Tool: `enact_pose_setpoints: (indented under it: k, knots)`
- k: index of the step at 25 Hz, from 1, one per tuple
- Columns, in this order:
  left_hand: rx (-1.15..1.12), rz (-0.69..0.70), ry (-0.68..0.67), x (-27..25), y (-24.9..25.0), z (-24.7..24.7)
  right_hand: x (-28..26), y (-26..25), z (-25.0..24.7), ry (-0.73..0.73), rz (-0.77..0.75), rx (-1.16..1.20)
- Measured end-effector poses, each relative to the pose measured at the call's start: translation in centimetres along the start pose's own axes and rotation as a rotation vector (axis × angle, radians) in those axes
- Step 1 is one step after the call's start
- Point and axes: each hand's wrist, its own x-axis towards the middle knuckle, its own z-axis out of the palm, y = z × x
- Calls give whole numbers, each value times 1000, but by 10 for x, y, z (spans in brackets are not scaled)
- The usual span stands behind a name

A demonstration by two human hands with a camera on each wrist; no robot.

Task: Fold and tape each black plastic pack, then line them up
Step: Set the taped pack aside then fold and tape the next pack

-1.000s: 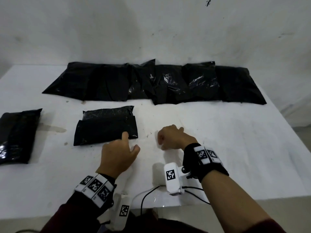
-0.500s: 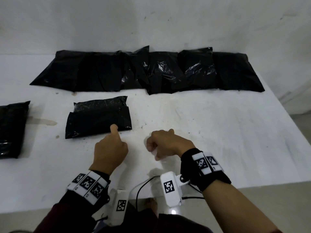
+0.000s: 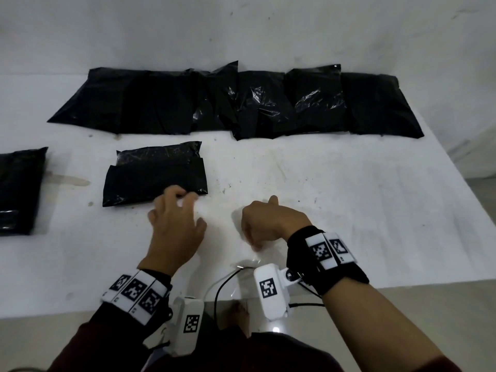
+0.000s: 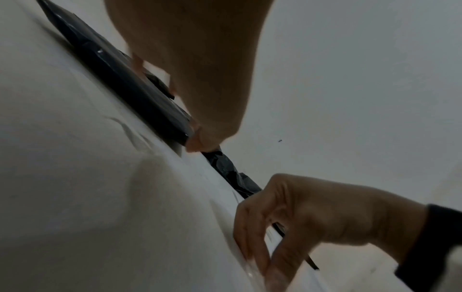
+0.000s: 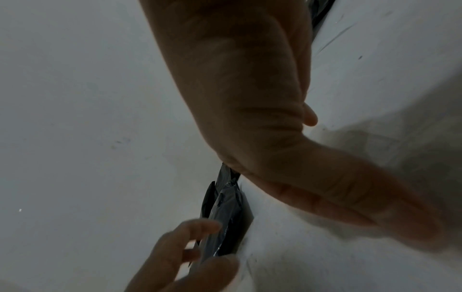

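Observation:
A folded black pack (image 3: 155,175) lies flat on the white table (image 3: 349,210), its flap turned down toward me. My left hand (image 3: 185,202) reaches to its near right corner with fingers spread. The fingertips (image 4: 200,142) touch the pack's edge (image 4: 140,94), and the thumb stays off it. My right hand (image 3: 257,237) rests curled on the table to the right of the pack. Its thumb and fingers (image 4: 257,262) pinch together on what looks like a strip of clear tape (image 3: 252,260). The right wrist view shows the pack's corner (image 5: 230,217) beside my left fingers (image 5: 200,225).
Several black packs (image 3: 241,103) lie overlapping in a row along the back wall. One more black pack (image 3: 18,189) sits at the left edge. The table's front edge runs just under my wrists, and its right edge drops off past the row.
My left hand went from pointing one finger at the pack's near edge to spreading its fingers onto the near right corner. The right hand stayed curled in place.

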Motion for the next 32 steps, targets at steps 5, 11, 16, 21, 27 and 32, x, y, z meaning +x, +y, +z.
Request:
enact_pose_setpoints:
  k: [5, 11, 16, 21, 27, 32]
  knots:
    - [-316, 376, -581, -21, 16, 13, -2, 7, -3, -38, 5, 85]
    - [-352, 426, -694, -21, 16, 10, -9, 14, -3, 27, 39, 225]
    - [-473, 363, -671, -22, 17, 10, -16, 17, 7, 105, 85, 379]
    - [-570, 316, -603, -27, 17, 10, -26, 16, 12, 190, 108, 341]
    - [-571, 326, -666, -35, 23, 7, -29, 18, 26, 308, 154, 349]
    - [-589, 374, -606, -38, 27, 17, -38, 21, 36, 427, 189, 483]
